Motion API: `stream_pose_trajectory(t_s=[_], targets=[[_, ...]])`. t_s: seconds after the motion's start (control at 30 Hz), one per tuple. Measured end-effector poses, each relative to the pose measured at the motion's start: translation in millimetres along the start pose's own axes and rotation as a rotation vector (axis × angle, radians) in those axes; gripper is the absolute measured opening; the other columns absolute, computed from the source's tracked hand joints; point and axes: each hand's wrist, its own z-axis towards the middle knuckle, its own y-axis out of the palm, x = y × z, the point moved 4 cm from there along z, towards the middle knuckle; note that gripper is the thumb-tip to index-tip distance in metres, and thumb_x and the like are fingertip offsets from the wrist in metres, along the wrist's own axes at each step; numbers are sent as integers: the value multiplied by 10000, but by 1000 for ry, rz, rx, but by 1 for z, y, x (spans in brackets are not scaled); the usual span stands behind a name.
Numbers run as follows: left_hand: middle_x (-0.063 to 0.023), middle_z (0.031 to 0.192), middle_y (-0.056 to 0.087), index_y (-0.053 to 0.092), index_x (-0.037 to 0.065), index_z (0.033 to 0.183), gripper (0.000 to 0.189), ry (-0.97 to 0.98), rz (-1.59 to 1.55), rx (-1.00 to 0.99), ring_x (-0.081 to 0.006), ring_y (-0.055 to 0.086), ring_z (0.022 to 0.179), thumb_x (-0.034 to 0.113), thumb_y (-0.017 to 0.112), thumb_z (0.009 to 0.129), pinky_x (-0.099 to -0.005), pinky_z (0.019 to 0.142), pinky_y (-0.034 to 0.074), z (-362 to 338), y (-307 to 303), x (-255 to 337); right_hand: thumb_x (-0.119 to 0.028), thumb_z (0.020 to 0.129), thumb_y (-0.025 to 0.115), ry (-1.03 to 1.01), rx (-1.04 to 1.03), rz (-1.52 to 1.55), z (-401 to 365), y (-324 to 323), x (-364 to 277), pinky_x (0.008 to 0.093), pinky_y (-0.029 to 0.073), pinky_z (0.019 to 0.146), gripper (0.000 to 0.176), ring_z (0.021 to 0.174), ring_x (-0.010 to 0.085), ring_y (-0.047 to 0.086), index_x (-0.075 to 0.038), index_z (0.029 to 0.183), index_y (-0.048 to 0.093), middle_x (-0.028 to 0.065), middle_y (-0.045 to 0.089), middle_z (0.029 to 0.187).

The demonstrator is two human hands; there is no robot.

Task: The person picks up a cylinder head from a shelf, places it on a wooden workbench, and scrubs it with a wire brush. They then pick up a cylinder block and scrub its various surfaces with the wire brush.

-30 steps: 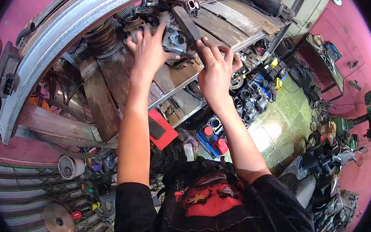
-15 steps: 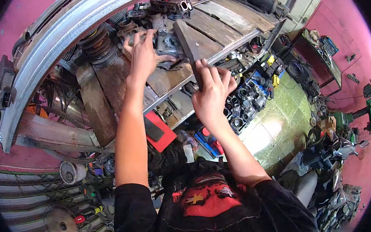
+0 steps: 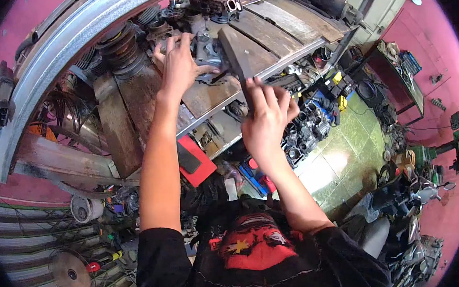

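My left hand (image 3: 181,66) grips a grey metal engine part (image 3: 207,52) on the wooden bench, fingers curved over its far left side and thumb along its near edge. In my right hand (image 3: 266,116) is a long, flat dark bar (image 3: 236,54), held at its near end with the fingers wrapped round it. The bar's far end lies beside the right side of the metal part; whether they touch is unclear. Part of the bar is blurred.
Stacked round metal parts (image 3: 120,52) stand on the bench's left. A cylinder-like part (image 3: 224,6) sits at the back. A red box (image 3: 202,170) juts out below the front edge. Engine parts (image 3: 306,129) lie low on the right.
The view has shifted slightly. My right hand and the bar have moved a little toward me and to the right. My left hand keeps its hold on the metal part.
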Motion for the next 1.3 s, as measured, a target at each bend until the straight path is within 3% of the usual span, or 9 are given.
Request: stream_pose_trajectory(t_s=[0.1, 0.2, 0.47, 0.57, 0.7, 0.93, 1.03, 1.2, 1.3], targets=[[-149, 1269, 698, 597, 38, 1348, 1080, 65, 31, 71, -316, 554, 1322, 687, 930, 551, -590, 1147, 253, 0, 7, -3, 42, 694, 684, -8, 82, 38, 46, 17, 3, 539, 355, 1035, 640, 1173, 331, 578, -98, 1318, 711, 83, 707, 1340], [-144, 1288, 695, 607, 41, 1343, 1078, 50, 30, 75, -320, 551, 1326, 685, 934, 542, -585, 1149, 253, 0, 8, -6, 41, 667, 697, 1, 15, 58, 73, 23, -4, 539, 361, 1034, 666, 1169, 336, 574, -83, 1321, 706, 97, 701, 1329], [-115, 1265, 706, 619, 58, 1316, 1049, -5, 43, 46, -303, 573, 1299, 647, 961, 518, -560, 1132, 269, -1, 3, 3, 57, 646, 646, -24, 35, 17, -24, -4, 1, 517, 332, 1053, 779, 1209, 319, 575, -70, 1414, 671, 116, 675, 1388], [-112, 1231, 716, 614, 62, 1297, 1050, 79, 25, 153, -304, 595, 1269, 658, 958, 505, -567, 1116, 278, -2, 5, -1, 41, 679, 664, -25, 62, -7, 24, 3, 1, 533, 345, 1029, 672, 1178, 334, 581, -90, 1337, 704, 82, 703, 1331], [-112, 1239, 713, 616, 61, 1296, 1052, 40, 34, 115, -301, 596, 1271, 664, 955, 503, -573, 1114, 279, 0, 4, 2, 35, 699, 677, -5, 34, 3, 75, 28, 0, 529, 377, 1026, 624, 1155, 317, 584, -92, 1310, 713, 89, 706, 1325], [-115, 1253, 709, 624, 64, 1295, 1040, 27, 52, 106, -298, 594, 1276, 666, 944, 508, -568, 1120, 279, -2, 0, 5, 54, 654, 647, -24, 21, 31, -30, -10, 7, 505, 342, 1051, 762, 1202, 322, 579, -85, 1402, 685, 99, 683, 1363], [-112, 1257, 709, 627, 62, 1293, 1039, 38, 48, 119, -299, 592, 1277, 668, 941, 510, -567, 1121, 280, -3, 3, 4, 59, 664, 648, -4, 5, 15, -10, -16, 11, 491, 338, 1042, 749, 1193, 312, 582, -98, 1395, 693, 91, 681, 1379], [-107, 1265, 707, 627, 57, 1290, 1040, 30, 65, 120, -301, 589, 1280, 666, 943, 508, -564, 1128, 279, -1, 3, 4, 45, 704, 686, 13, 72, 64, 65, 28, 10, 539, 370, 1052, 615, 1175, 329, 584, -118, 1296, 716, 65, 721, 1286], [-108, 1255, 711, 626, 53, 1296, 1044, -4, 38, 83, -301, 585, 1285, 662, 945, 511, -564, 1138, 271, -2, 2, 4, 39, 706, 679, -13, 37, 37, 44, 20, 7, 529, 370, 1052, 655, 1176, 322, 588, -117, 1342, 696, 70, 696, 1343]])
